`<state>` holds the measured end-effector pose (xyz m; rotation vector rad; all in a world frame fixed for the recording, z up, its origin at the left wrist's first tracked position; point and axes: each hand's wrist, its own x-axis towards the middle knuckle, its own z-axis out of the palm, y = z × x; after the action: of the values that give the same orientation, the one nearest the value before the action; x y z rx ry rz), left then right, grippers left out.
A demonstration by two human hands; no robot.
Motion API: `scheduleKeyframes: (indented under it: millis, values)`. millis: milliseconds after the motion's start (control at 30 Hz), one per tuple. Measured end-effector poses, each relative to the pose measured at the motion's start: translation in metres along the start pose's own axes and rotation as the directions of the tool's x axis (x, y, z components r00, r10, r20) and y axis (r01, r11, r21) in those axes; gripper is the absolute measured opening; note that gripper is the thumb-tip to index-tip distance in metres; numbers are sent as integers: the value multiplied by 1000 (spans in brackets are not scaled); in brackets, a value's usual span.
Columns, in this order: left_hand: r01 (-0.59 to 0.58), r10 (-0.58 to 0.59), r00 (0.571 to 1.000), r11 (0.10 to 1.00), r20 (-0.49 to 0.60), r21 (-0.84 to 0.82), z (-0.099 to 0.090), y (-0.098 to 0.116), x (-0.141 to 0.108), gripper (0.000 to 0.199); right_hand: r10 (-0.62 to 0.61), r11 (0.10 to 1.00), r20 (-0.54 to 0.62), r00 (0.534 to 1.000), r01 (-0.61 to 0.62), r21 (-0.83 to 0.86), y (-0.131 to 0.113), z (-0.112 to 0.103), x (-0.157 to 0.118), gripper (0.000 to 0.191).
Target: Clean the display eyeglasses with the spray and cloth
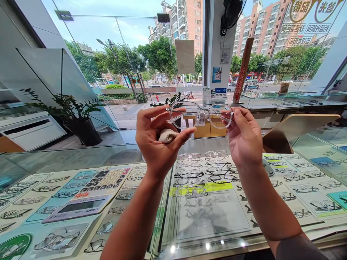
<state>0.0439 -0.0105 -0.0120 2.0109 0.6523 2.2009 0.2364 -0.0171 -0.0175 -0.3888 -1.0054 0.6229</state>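
Observation:
Held up at chest height over the glass counter is a pair of clear-rimmed eyeglasses, with a small tag by the bridge. My right hand pinches its right end between thumb and fingers. At the other end, the fingers of my left hand are curled by the left rim and temple. A bunched white cloth sits in the left palm, partly covered by the thumb. Through the lenses, my left fingertips and things behind show.
Below is a glass display case with rows of eyeglasses inside. A large calculator lies at the left. A tilted tan board stands at the right. Beyond are a potted plant, yellow-brown boxes and the shop window.

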Motion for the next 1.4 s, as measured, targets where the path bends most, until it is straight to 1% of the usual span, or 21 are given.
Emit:
scheduleKeyframes:
  millis: [100,167,233,300,433,500,567,733,933,1000,1100,1233,1400]
  values:
    - [-77,75,996,995,-40,-56,2,-2,-2,63,27,999,-13,1000,-27,24,-1,1,-1,9]
    - [-91,87,994,993,-62,-69,3,-4,-4,66,37,999,-27,999,-36,29,-1,2,-1,9]
    - [-55,50,997,995,-61,-83,4,-5,-4,67,28,999,-42,999,-27,25,-2,2,-2,9]
    - [12,-17,999,993,-41,-121,4,-6,-4,65,9,1000,-50,999,-8,13,-2,2,-2,9]
    - [137,-139,990,965,9,-223,6,-12,0,60,-98,995,-43,994,96,-39,-2,0,-3,12]
    - [169,-170,985,948,22,-270,8,-15,1,59,-150,987,-36,988,148,-62,-2,0,-3,14]
    - [189,-191,981,933,25,-307,9,-18,2,58,-166,983,-29,986,164,-80,-2,-1,-3,15]
    - [248,-248,968,898,48,-365,9,-26,2,58,-130,988,-1,991,130,-87,-3,0,-4,17]
    - [364,-326,931,812,164,-456,6,-45,7,61,-90,985,51,995,96,-145,-1,0,-4,20]
    - [389,-343,921,793,184,-468,5,-50,8,61,-73,986,60,995,82,-147,0,0,-3,20]
    - [398,-351,917,793,188,-462,4,-54,9,63,-57,992,69,996,64,-112,1,0,-3,18]
    - [375,-323,927,805,190,-460,3,-56,9,63,-43,998,76,996,47,-49,1,0,-3,14]
    - [373,-314,928,803,201,-465,3,-58,9,62,-33,994,73,997,40,-104,0,0,-3,21]
